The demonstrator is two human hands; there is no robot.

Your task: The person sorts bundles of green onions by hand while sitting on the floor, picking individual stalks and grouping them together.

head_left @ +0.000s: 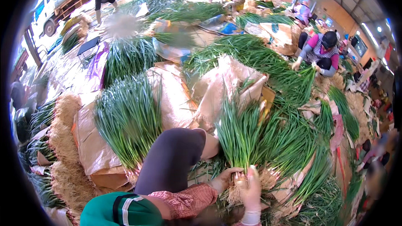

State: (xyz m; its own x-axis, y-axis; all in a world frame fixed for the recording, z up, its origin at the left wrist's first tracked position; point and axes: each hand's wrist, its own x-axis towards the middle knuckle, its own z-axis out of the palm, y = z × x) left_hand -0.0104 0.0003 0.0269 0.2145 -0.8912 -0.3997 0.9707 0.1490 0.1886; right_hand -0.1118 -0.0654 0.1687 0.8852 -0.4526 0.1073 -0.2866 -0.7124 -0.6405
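A bunch of spring onions (pixel 238 138) stands upright in front of me, its long green leaves pointing away and its pale roots hanging toward me. My left hand (pixel 224 179), coming out of a red checked sleeve, is closed around the bunch's left side just above the roots. At the right side of the same base, my right hand (pixel 251 190) is pale and looks gloved. Its fingers stretch up flat along the stems, seen nearly edge-on, and its thumb is hidden. More loose spring onions (pixel 289 142) lie directly to the right.
A large bundle (pixel 127 119) stands left of my bent knee (pixel 169 159). Crumpled pale sacks (pixel 226 86) lie beyond the bunch. Stacked bundles show their roots (pixel 67 150) at far left. A co-worker (pixel 320 52) crouches at right, handling spring onions; others work farther back. A truck (pixel 54 6) stands at upper left.
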